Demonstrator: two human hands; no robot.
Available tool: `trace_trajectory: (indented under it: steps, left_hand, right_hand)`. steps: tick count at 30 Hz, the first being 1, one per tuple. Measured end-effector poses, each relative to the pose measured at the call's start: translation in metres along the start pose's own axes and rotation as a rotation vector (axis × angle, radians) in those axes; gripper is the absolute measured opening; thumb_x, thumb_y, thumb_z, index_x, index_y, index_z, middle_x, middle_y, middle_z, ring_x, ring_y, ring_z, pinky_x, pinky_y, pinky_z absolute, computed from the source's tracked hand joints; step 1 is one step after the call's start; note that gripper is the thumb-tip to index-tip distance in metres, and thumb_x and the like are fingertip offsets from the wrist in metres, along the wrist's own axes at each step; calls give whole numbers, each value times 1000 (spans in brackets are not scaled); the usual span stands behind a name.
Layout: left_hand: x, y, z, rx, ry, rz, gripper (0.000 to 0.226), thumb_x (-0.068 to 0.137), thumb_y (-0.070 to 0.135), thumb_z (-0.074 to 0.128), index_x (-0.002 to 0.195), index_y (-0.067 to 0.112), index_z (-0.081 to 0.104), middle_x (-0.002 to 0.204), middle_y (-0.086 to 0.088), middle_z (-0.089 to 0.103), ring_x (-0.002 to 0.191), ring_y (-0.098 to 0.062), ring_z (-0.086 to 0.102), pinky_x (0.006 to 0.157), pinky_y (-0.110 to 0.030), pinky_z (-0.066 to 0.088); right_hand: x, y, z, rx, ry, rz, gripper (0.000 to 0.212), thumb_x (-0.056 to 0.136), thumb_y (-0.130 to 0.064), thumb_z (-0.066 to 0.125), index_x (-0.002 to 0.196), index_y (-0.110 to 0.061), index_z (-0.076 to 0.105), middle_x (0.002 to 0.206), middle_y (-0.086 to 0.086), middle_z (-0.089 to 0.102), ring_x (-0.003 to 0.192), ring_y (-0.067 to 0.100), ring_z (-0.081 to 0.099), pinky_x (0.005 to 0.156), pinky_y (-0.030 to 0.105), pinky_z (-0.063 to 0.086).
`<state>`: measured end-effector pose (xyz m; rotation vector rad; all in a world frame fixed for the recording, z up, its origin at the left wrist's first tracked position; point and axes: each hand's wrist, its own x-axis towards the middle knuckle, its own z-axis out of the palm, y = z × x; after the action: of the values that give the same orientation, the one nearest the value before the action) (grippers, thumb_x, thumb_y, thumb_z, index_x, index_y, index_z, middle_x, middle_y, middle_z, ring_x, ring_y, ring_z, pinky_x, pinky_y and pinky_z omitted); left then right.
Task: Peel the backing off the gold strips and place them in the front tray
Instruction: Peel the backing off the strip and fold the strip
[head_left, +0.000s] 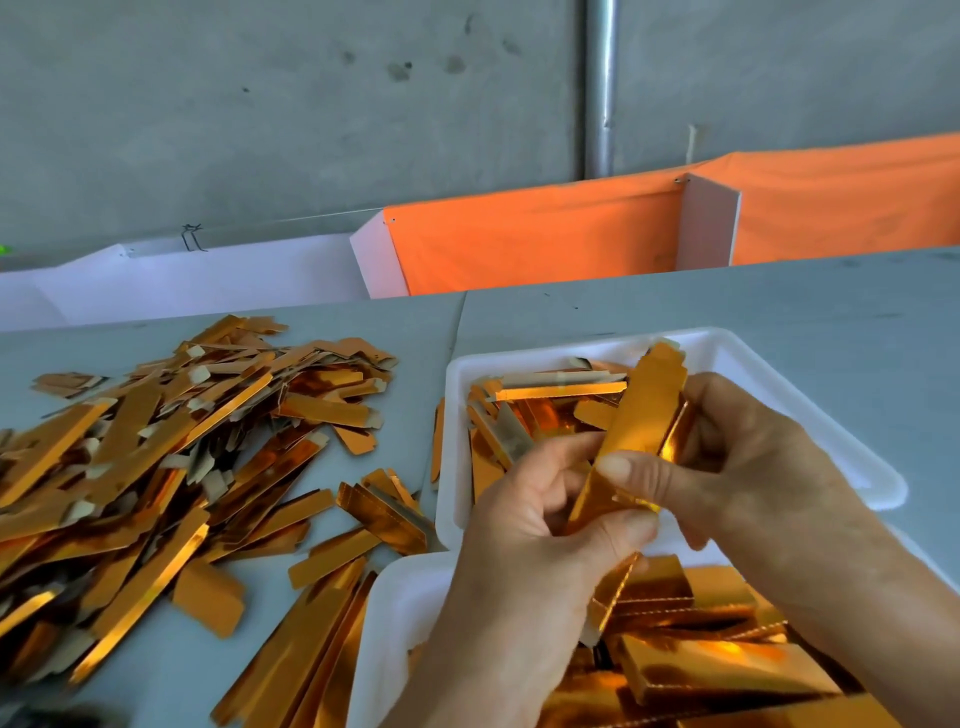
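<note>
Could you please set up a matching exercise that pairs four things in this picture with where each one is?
Things:
1. loose strip pile
2. far white tray
3. near white tray
4. orange cloth

Places:
A. hanging along the table's back edge
B. nearest the person, under the wrists
C. spread on the table at the left
D. beyond the hands, partly filled with strips

Pairs: 1-C, 2-D, 3-B, 4-A

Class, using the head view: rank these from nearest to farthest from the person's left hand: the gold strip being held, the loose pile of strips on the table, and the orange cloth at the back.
1. Gold strip: held in the left hand, above the trays.
2. Loose pile: on the table, to the left.
3. Orange cloth: behind the table, against the wall.
</note>
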<state>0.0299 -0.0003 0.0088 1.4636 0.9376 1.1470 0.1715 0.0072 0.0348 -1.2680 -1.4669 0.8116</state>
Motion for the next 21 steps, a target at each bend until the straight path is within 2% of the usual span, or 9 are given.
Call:
trace_trajectory:
  steps: [3, 6, 8, 10, 13, 16, 19, 21]
  left_hand:
    - [-1, 4, 0, -9, -32, -41, 36, 83, 12, 70, 93, 46, 67, 88, 7, 74, 82, -8, 70, 64, -18, 54]
    - [-4, 6, 2, 31, -18, -81, 31, 87, 18, 66, 93, 49, 66, 90, 12, 73, 83, -7, 70, 57, -15, 51]
    - [-5, 6, 4, 64, -7, -89, 23, 90, 24, 62, 95, 46, 64, 89, 13, 72, 78, -7, 70, 49, -14, 46]
    - [-5, 6, 5, 88, 6, -107, 17, 91, 28, 60, 93, 45, 63, 87, 13, 71, 70, -5, 68, 45, -13, 41]
    - [-4, 7, 6, 113, 9, -95, 7, 88, 38, 59, 92, 39, 64, 85, 9, 72, 55, -2, 60, 47, -12, 42]
    - [-4, 7, 11, 140, 51, -71, 26, 76, 52, 56, 88, 31, 64, 75, 9, 71, 49, 0, 57, 43, -10, 39]
    - [-5, 5, 12, 312, 116, -7, 40, 70, 70, 43, 83, 35, 57, 66, 11, 63, 58, -2, 59, 49, -10, 42]
    - [-6, 5, 10, 332, 107, -10, 46, 71, 78, 40, 81, 35, 54, 59, 9, 55, 54, -2, 54, 47, -15, 40]
  right_hand:
    - [1, 0, -3, 23, 23, 25, 42, 55, -47, 72, 84, -18, 62, 40, -11, 50, 37, 0, 48, 38, 9, 38]
    - [3, 1, -3, 22, 35, 25, 36, 60, -49, 69, 77, -18, 62, 38, -12, 49, 36, 0, 48, 39, 9, 37]
    - [4, 4, -5, 35, 26, 34, 31, 67, -49, 65, 73, -19, 62, 36, -10, 49, 35, 0, 47, 41, 7, 37]
    - [4, 5, -10, 104, -49, 49, 30, 71, -50, 62, 72, -20, 64, 41, -4, 52, 38, 4, 47, 47, 7, 39]
    - [6, 1, -20, 261, -123, 75, 16, 66, -39, 69, 69, -23, 68, 52, 4, 58, 43, 13, 49, 50, 14, 45]
    - [8, 5, -20, 174, -73, 37, 20, 69, -42, 66, 64, -22, 66, 43, 4, 53, 38, 11, 45, 48, 10, 41]
    - [8, 8, -18, 102, -19, 45, 34, 71, -51, 60, 68, -17, 65, 40, 4, 49, 37, 10, 43, 48, 8, 38]
    - [7, 9, -17, 66, 0, 47, 38, 71, -54, 58, 70, -16, 66, 38, 3, 48, 36, 10, 43, 47, 10, 38]
